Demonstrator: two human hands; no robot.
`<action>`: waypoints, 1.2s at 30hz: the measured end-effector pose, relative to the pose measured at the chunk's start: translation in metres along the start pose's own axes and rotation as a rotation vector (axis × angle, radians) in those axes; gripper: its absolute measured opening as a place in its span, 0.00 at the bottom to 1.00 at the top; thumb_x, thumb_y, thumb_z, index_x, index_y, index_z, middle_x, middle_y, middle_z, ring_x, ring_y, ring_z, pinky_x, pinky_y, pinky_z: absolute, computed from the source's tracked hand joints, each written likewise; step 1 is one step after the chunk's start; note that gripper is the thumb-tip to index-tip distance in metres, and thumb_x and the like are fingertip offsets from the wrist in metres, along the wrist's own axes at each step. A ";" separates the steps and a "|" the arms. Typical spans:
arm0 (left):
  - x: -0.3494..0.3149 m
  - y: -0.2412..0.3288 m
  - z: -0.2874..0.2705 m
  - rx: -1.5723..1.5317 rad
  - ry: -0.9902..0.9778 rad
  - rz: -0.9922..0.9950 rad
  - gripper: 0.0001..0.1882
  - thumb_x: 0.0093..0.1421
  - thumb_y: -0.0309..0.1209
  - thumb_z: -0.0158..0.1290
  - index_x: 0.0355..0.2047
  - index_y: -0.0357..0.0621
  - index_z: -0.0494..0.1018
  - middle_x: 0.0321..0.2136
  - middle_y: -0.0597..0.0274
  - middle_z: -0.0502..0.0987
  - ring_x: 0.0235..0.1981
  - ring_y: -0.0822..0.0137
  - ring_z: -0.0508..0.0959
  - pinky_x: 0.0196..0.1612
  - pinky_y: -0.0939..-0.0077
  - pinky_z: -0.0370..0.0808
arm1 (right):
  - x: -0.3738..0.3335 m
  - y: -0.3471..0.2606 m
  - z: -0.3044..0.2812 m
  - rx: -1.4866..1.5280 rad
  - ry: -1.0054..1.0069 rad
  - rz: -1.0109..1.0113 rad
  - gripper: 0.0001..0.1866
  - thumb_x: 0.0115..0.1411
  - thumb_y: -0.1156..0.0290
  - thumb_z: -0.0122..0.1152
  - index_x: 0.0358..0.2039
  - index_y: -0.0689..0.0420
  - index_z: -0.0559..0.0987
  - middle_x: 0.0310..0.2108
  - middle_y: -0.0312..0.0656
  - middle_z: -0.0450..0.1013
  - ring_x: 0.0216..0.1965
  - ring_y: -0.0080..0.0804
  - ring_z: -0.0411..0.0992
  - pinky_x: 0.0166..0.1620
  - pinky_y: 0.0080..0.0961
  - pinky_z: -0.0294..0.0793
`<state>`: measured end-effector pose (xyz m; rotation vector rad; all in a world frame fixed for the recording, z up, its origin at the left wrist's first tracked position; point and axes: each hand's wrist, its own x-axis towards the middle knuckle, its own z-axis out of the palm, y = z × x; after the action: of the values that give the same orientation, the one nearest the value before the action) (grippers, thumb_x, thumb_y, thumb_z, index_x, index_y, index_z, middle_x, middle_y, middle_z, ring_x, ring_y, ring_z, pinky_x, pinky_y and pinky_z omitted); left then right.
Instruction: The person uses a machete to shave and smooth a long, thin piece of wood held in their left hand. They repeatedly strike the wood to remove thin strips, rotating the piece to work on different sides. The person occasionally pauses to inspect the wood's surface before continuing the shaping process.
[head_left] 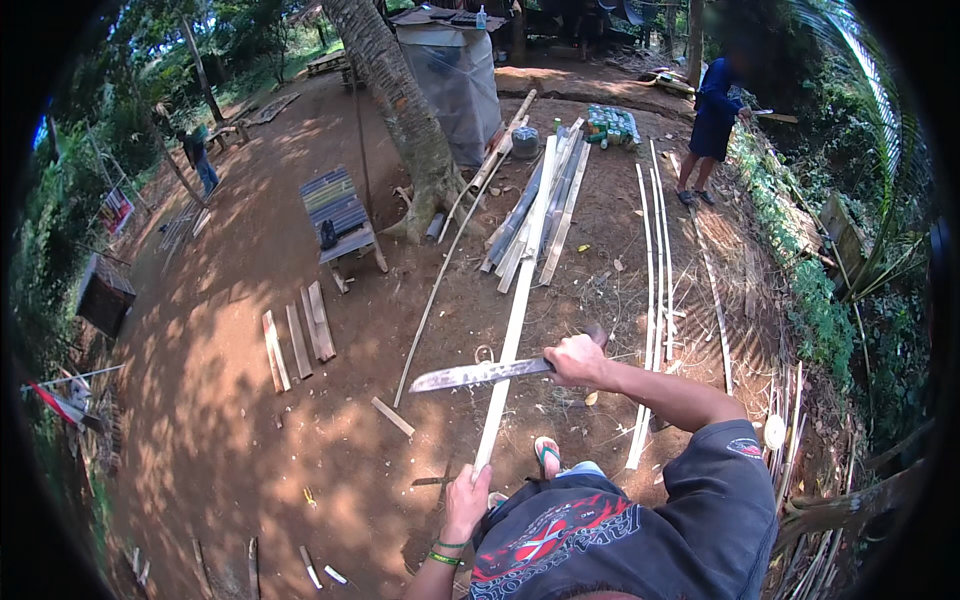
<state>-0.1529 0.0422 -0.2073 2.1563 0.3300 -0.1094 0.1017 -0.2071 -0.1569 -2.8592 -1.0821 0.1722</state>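
A long pale bamboo strip (512,335) runs from near my body away toward a pile of split bamboo. Its near end is gripped by my left hand (465,500), fingers wrapped round it, with bands on the wrist. My right hand (578,360) is closed on the handle of a machete (480,374). The blade points left and lies across the strip, well beyond my left hand. A thin curled shaving (484,354) shows at the blade's upper edge. Whether the edge bites into the strip I cannot tell.
Split bamboo (560,215) lies piled ahead, by a leaning tree trunk (395,100). Long thin strips (655,300) lie on the right. A bamboo chair (340,215) and short slats (315,320) are on the left. One person (710,120) stands far right, another (203,165) far left.
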 end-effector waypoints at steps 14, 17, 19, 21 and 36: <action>-0.023 -0.013 -0.016 0.074 -0.035 0.014 0.20 0.64 0.45 0.53 0.27 0.39 0.68 0.19 0.40 0.74 0.25 0.38 0.76 0.26 0.49 0.70 | 0.003 0.069 0.004 0.169 0.148 0.396 0.15 0.51 0.60 0.63 0.26 0.61 0.80 0.20 0.53 0.76 0.26 0.52 0.78 0.35 0.45 0.79; -0.013 -0.018 -0.009 0.136 0.019 0.045 0.20 0.64 0.45 0.53 0.28 0.40 0.69 0.19 0.40 0.75 0.26 0.38 0.77 0.27 0.48 0.71 | -0.022 -0.010 0.028 0.144 0.069 0.031 0.13 0.48 0.60 0.64 0.23 0.57 0.78 0.17 0.50 0.75 0.23 0.52 0.77 0.30 0.46 0.78; -0.011 -0.014 -0.007 0.188 0.050 0.050 0.19 0.64 0.46 0.53 0.29 0.41 0.69 0.20 0.39 0.75 0.26 0.37 0.77 0.27 0.46 0.71 | -0.027 -0.019 0.023 0.042 -0.029 -0.133 0.12 0.49 0.59 0.64 0.23 0.56 0.78 0.16 0.48 0.75 0.21 0.49 0.77 0.28 0.45 0.77; -0.023 -0.006 -0.010 0.251 0.077 0.051 0.19 0.64 0.46 0.53 0.29 0.41 0.69 0.21 0.38 0.76 0.26 0.36 0.77 0.28 0.44 0.71 | -0.015 0.043 0.014 0.009 0.034 -0.014 0.11 0.48 0.61 0.62 0.22 0.55 0.78 0.16 0.47 0.75 0.21 0.45 0.78 0.26 0.44 0.77; -0.054 -0.041 -0.001 0.337 0.016 0.028 0.21 0.63 0.50 0.52 0.32 0.43 0.69 0.18 0.41 0.76 0.24 0.38 0.78 0.28 0.44 0.72 | 0.004 0.177 -0.012 0.133 0.328 0.916 0.15 0.55 0.63 0.60 0.28 0.64 0.83 0.26 0.55 0.79 0.30 0.51 0.80 0.35 0.43 0.80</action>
<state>-0.2164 0.0550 -0.2282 2.4953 0.3081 -0.1400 0.2221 -0.3371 -0.1659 -2.8675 0.3171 -0.1677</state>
